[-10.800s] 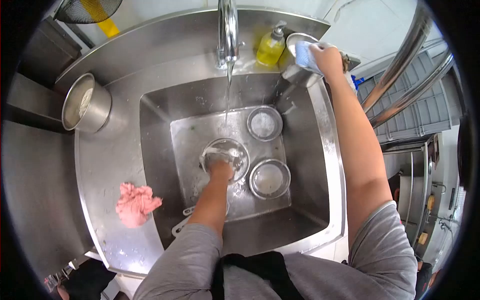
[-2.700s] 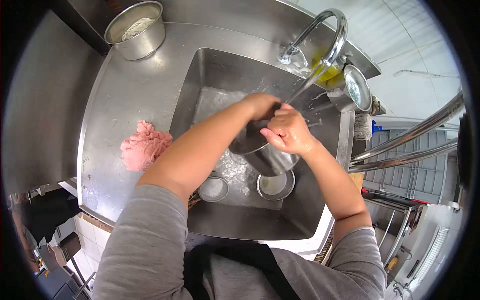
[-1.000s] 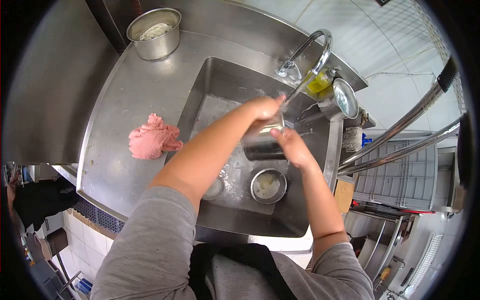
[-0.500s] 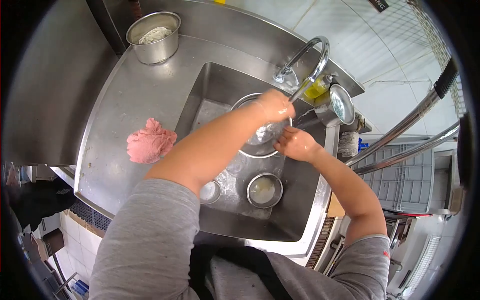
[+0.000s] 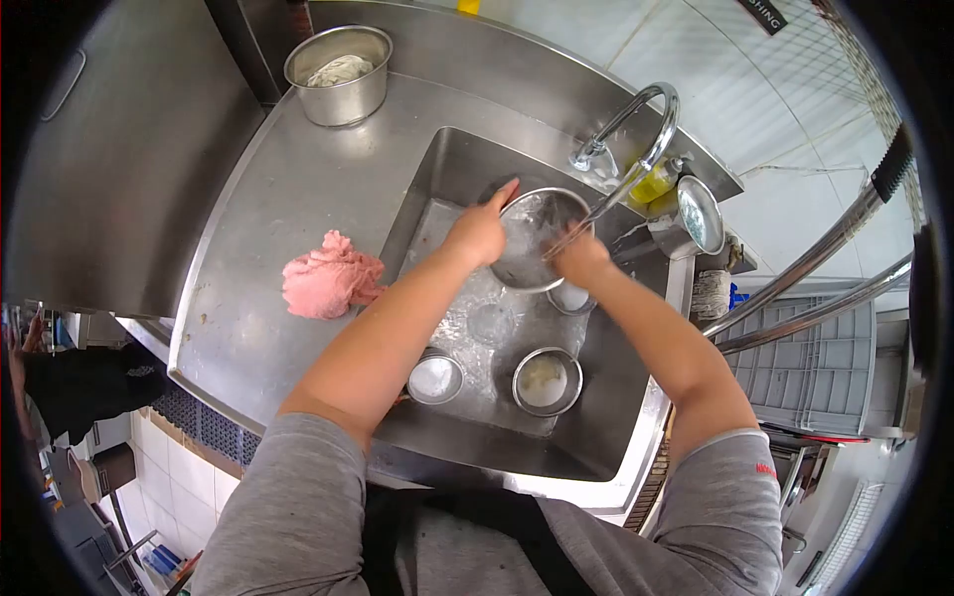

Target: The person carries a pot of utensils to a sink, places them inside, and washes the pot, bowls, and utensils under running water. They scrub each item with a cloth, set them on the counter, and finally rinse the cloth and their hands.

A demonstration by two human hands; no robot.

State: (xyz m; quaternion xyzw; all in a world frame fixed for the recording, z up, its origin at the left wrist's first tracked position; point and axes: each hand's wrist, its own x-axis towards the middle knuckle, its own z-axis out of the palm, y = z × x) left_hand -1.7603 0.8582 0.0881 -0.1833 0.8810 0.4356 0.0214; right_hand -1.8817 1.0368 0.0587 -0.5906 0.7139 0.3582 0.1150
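Shiny and wet was the sink (image 5: 601,427). Near its back edge, the left hand (image 5: 480,236) was clamped on the rim of the pot (image 5: 525,236). Under the tap (image 5: 670,124), the right hand (image 5: 584,258) was at the pot's other side, too blurry to tell if it gripped. Near the front edge sat a bowl (image 5: 546,385).

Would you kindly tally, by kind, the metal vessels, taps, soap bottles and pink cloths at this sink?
Held metal pan: 1
Small metal bowls, one partly hidden: 3
Metal pots outside the basin: 2
Tap: 1
Soap bottle: 1
Pink cloth: 1
Total: 9
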